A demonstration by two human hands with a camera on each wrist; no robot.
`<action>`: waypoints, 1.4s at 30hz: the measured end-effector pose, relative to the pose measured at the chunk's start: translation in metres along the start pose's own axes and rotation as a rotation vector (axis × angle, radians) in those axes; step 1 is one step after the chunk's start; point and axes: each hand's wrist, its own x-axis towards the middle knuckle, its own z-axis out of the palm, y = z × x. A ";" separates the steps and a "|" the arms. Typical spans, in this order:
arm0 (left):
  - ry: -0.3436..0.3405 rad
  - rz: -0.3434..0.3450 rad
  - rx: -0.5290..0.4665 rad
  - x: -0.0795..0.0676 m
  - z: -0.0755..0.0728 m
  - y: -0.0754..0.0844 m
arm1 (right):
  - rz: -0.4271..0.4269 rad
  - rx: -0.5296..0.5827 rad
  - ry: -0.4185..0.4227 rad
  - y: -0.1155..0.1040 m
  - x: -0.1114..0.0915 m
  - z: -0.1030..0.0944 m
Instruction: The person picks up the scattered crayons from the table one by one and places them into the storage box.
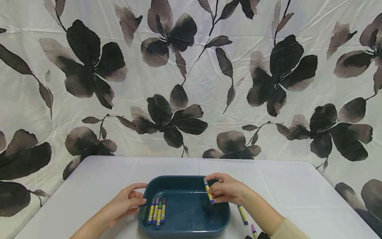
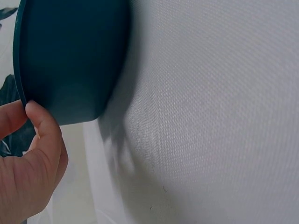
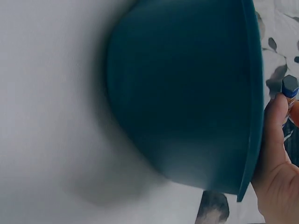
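A dark teal plastic tub (image 1: 185, 229) stands on the white table. My left hand (image 1: 126, 203) pinches its left rim between thumb and fingers, as the left wrist view also shows at the tub's edge (image 2: 19, 56). Over the tub's right side, my right hand (image 1: 228, 190) holds a crayon (image 1: 208, 191) with a yellow wrapper, a blue end and a greyish tip. In the right wrist view the crayon's blue end (image 3: 290, 86) shows between thumb and finger. Several crayons (image 1: 159, 215) with pink, green, red and greyish tips lie side by side at the tub's left.
Right of the tub, one crayon (image 1: 242, 215) lies on the tablecloth (image 1: 280, 189), partly behind my right forearm. A pink-tipped crayon (image 1: 254, 230) is nearer, beside a black object (image 1: 263, 236) cut off by the frame. A floral cloth (image 1: 191, 79) hangs behind the table.
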 end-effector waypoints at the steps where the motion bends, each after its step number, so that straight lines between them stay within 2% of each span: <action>1: -0.002 0.003 0.001 0.000 0.000 0.000 | 0.000 0.000 0.000 0.000 0.001 0.001; 32: -0.008 0.011 -0.001 0.000 0.001 0.001 | 0.048 0.045 0.037 0.025 0.028 0.050; 42: 0.000 0.008 0.002 0.001 0.001 0.000 | 0.060 0.059 0.064 0.031 0.033 0.059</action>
